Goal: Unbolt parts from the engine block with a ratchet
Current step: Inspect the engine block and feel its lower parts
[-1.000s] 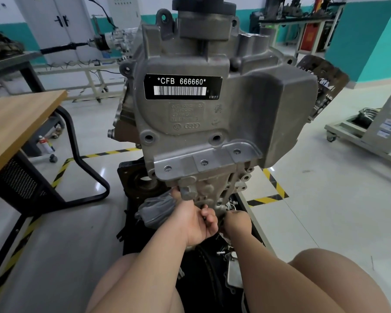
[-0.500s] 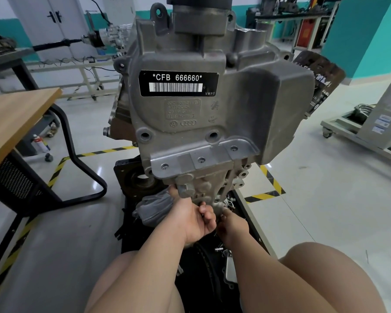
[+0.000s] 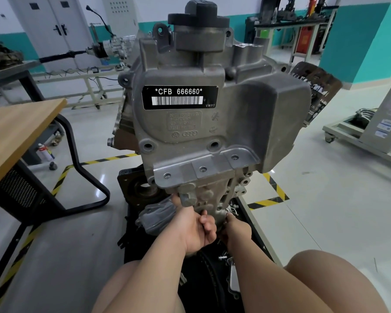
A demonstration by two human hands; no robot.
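Slippage is looming as the main hazard. The engine block is standing upright in the middle of the view, its black cap at 12 o'clock. Both hands are working at its 6 o'clock edge, tucked under the lowest casting. The left hand is curling tight, thumb pressing up against the metal, and the right hand is reaching in just beside it, at 3 o'clock of the left. Whether either is gripping the ratchet I cannot tell, since no tool is showing and the fingertips are disappearing behind the casting. With the person working blind like this, a socket may be sitting only half on a bolt head. A hard pull could then be rounding it or driving knuckles into the cast edges. A freed bolt could also be dropping out of sight beside the loose bolt lying at 5 o'clock on the dark base.
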